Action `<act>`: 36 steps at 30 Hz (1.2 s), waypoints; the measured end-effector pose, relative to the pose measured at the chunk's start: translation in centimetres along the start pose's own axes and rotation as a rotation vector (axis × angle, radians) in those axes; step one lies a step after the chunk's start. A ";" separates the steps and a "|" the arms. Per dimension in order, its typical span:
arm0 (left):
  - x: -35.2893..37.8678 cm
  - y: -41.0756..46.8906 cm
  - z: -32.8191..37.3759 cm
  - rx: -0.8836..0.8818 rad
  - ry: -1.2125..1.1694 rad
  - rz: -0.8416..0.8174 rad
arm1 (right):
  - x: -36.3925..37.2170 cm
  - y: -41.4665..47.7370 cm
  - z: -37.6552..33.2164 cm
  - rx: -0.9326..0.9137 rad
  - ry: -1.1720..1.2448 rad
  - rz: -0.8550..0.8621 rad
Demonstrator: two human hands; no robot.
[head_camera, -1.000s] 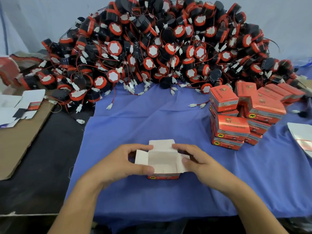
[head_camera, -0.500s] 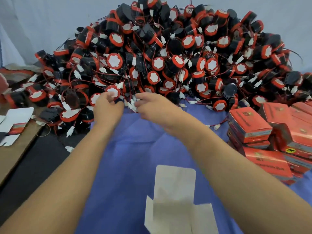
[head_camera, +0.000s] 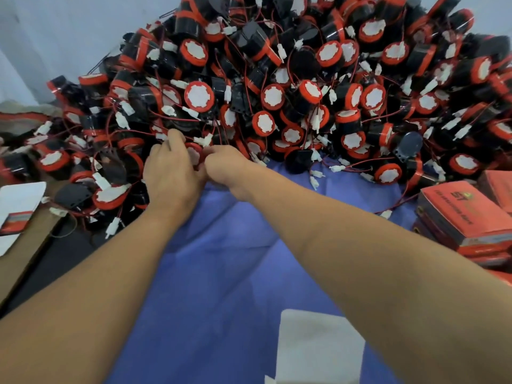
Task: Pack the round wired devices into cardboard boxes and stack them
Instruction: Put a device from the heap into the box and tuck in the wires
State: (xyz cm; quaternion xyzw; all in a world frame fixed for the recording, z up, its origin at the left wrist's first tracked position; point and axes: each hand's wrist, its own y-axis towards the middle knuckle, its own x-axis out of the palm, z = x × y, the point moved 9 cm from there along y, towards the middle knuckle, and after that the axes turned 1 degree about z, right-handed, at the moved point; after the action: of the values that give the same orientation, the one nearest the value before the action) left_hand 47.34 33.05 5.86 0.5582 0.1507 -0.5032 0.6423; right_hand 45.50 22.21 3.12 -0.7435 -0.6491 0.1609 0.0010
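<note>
A big heap of round black-and-red wired devices [head_camera: 277,87] with white connectors fills the far half of the table. My left hand [head_camera: 171,173] and my right hand [head_camera: 224,167] meet at the heap's near left edge, both closed around one round device [head_camera: 194,153] whose red rim shows between them. The open white cardboard box [head_camera: 318,347] lies on the blue cloth near me, under my right forearm, with its flaps spread.
Closed orange boxes [head_camera: 468,214] are stacked at the right edge. The blue cloth [head_camera: 221,259] covers the table's middle. Flat unfolded box blanks [head_camera: 16,200] lie on brown cardboard at the left. Loose wires and connectors trail from the heap onto the cloth.
Both hands left the open box, reached forward to the heap, and have now closed together on one device. The view has tipped forward and closer to the heap.
</note>
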 end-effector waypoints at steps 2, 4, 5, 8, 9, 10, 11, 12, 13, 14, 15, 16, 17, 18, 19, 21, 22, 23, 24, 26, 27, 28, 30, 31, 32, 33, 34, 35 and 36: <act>-1.1 -0.8 0.0 0.015 -0.095 0.009 | -0.9 -1.3 -0.4 -0.029 0.032 0.028; -2.7 -1.6 0.3 0.017 -0.222 0.011 | -1.5 -3.2 -0.8 -0.047 0.074 0.011; -3.6 -2.1 0.4 0.005 -0.292 0.017 | -1.9 -4.4 -0.9 -0.047 0.093 0.012; -7.0 -4.2 1.9 -0.026 -0.518 0.030 | -3.7 -8.5 -1.2 -0.059 0.232 0.032; -8.4 -5.1 2.8 -0.008 -0.571 0.032 | -4.2 -10.3 -1.2 -0.050 0.310 0.025; -9.7 -6.0 3.9 0.020 -0.616 0.030 | -4.6 -11.9 -1.2 -0.032 0.400 0.014; -11.0 -7.0 5.1 0.054 -0.661 0.016 | -5.3 -13.5 -1.1 -0.008 0.478 0.012; -12.1 -8.1 6.4 0.089 -0.706 -0.014 | -6.1 -15.2 -0.9 0.012 0.536 0.016; -13.2 -9.2 7.7 0.134 -0.743 -0.049 | -6.9 -16.8 -0.9 0.015 0.567 0.017; -14.2 -10.4 9.0 0.187 -0.770 -0.086 | -7.5 -18.4 -0.9 0.010 0.583 0.003; -15.0 -11.5 10.2 0.252 -0.785 -0.124 | -7.9 -19.8 -1.0 -0.002 0.578 -0.024; -16.0 -13.0 11.7 0.326 -0.791 -0.163 | -8.4 -21.8 -1.1 -0.020 0.560 -0.042; -16.4 -14.1 12.6 0.380 -0.785 -0.196 | -8.6 -22.9 -1.0 -0.039 0.542 -0.056; -16.7 -15.2 13.4 0.406 -0.777 -0.228 | -8.7 -24.2 -1.0 -0.057 0.542 -0.060; -17.0 -16.2 14.0 0.414 -0.781 -0.250 | -8.8 -25.5 -0.7 -0.073 0.555 -0.057; -17.9 -17.7 14.6 0.403 -0.793 -0.224 | -8.6 -27.8 0.1 -0.089 0.625 -0.049; -18.4 -18.3 14.6 0.394 -0.796 -0.187 | -8.5 -28.8 0.5 -0.097 0.661 -0.036; -18.7 -18.8 14.6 0.377 -0.817 -0.168 | -8.6 -29.6 1.1 -0.103 0.684 -0.012; -18.6 -19.2 14.3 0.339 -0.863 -0.180 | -8.7 -30.3 1.7 -0.107 0.700 0.021; -18.0 -20.0 13.7 0.210 -0.987 -0.284 | -9.5 -31.4 3.0 -0.118 0.682 0.137; -17.7 -20.5 13.3 0.161 -1.016 -0.330 | -10.4 -31.9 3.7 -0.134 0.611 0.231; -17.7 -20.9 13.1 0.146 -1.005 -0.352 | -11.4 -32.5 4.2 -0.150 0.507 0.331; -17.8 -21.6 12.9 0.165 -0.913 -0.373 | -12.8 -33.5 4.8 -0.177 0.363 0.463; -17.9 -21.8 13.0 0.176 -0.869 -0.398 | -13.1 -33.9 5.1 -0.185 0.357 0.490; -17.8 -22.2 13.1 0.179 -0.838 -0.438 | -13.3 -34.2 5.3 -0.187 0.379 0.507; -17.5 -22.5 13.3 0.183 -0.805 -0.478 | -13.5 -34.5 5.5 -0.193 0.401 0.525; -17.3 -22.9 13.4 0.192 -0.760 -0.506 | -13.6 -34.8 5.7 -0.205 0.397 0.546; -17.1 -23.1 13.6 0.209 -0.705 -0.510 | -13.8 -34.9 5.7 -0.221 0.357 0.567; -17.2 -23.2 13.8 0.237 -0.651 -0.499 | -13.8 -35.1 5.7 -0.232 0.292 0.584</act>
State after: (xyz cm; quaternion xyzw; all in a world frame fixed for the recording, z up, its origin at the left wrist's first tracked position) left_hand 15.63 32.25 10.26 0.3865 0.0115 -0.8070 0.4462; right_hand 8.79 13.22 8.39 -0.9081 -0.4161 -0.0287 -0.0367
